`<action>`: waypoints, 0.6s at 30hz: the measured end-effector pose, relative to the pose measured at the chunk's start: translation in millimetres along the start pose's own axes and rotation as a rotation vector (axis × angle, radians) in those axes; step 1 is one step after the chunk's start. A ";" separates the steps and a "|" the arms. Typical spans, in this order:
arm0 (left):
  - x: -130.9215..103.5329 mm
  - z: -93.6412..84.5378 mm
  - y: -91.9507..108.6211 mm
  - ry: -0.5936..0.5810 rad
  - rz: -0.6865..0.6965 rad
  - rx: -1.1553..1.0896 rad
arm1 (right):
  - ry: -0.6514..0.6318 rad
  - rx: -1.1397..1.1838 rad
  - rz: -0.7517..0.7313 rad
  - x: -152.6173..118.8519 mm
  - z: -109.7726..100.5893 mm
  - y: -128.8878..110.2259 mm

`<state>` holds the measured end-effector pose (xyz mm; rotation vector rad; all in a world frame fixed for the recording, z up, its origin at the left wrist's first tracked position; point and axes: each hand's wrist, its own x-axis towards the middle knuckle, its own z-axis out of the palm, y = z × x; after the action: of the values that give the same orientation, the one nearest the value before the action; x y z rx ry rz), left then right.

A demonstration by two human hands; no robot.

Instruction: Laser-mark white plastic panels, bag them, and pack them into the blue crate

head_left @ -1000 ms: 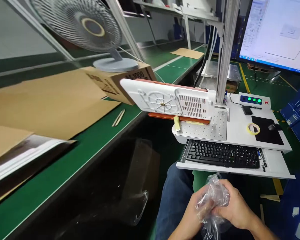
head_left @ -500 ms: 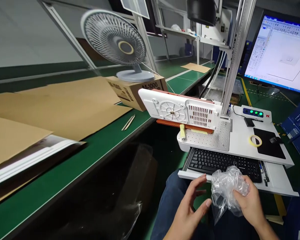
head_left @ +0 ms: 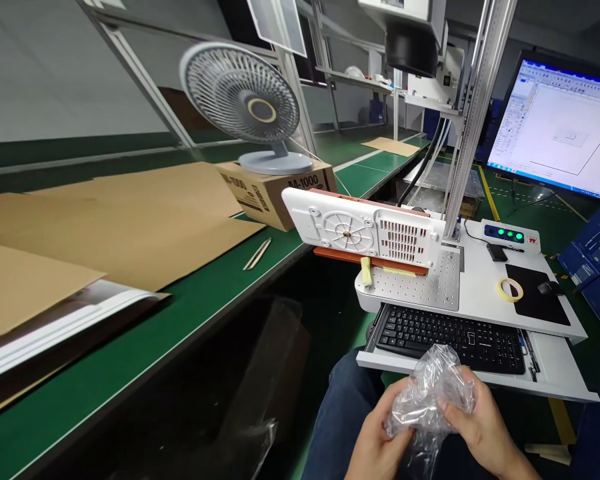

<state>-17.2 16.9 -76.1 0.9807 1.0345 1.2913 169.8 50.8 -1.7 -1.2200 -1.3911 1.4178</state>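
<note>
Crumpled clear plastic film [head_left: 430, 393] is bunched between my two hands, above my lap and just in front of the keyboard drawer. My left hand [head_left: 380, 433] is closed on its left side, and my right hand [head_left: 475, 420] grips its right side with the thumb on top. Beyond them, a white plastic panel [head_left: 355, 230] with a round ribbed part and a slotted grille stands tilted on its long edge, against an orange-brown holder [head_left: 340, 255] on the perforated metal plate [head_left: 443, 287].
A black keyboard [head_left: 440, 333] lies in the pulled-out drawer. Yellow tape [head_left: 510, 289], a mouse [head_left: 550, 287] and a monitor [head_left: 560, 127] are at the right. On the green bench at the left are cardboard sheets [head_left: 130, 220] and a fan [head_left: 245, 100] on a box [head_left: 260, 200].
My left hand, open and apart from the film before, has closed on it. My right hand and the film have moved left and down. The camera view has shifted slightly.
</note>
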 end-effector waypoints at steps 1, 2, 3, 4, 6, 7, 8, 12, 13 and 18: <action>1.4 -5.4 5.1 0.045 0.008 0.026 | -0.007 -0.010 0.003 1.1 -1.2 -2.3; 2.7 -9.1 9.2 0.096 0.022 0.045 | 0.002 -0.014 0.007 1.9 -1.5 -3.8; 3.7 -11.2 12.0 0.146 0.040 0.060 | 0.028 -0.009 0.012 2.5 -0.8 -4.4; 4.7 -11.5 13.3 0.191 0.063 0.073 | 0.061 0.004 0.017 2.8 0.9 -4.1; 6.4 -7.6 11.5 0.239 0.117 0.086 | 0.088 0.071 0.030 2.8 5.7 -1.4; 7.4 -3.7 8.6 0.233 0.146 0.089 | 0.069 0.123 0.040 2.8 8.3 0.8; 8.5 1.1 4.8 0.201 0.177 0.091 | 0.035 0.181 0.049 3.0 10.7 3.2; 15.3 20.9 -14.7 -0.066 0.258 0.101 | -0.028 0.250 0.057 6.3 16.9 10.3; 17.5 24.1 -19.1 -0.123 0.254 0.089 | 0.005 0.241 0.062 7.7 17.9 10.7; 26.5 19.3 -24.2 -0.206 0.162 0.055 | 0.222 0.265 0.087 18.4 21.8 8.3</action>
<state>7.9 42.5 -95.5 1.2328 0.8487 1.2674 145.3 62.8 -13.3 -1.2318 -0.9770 1.4258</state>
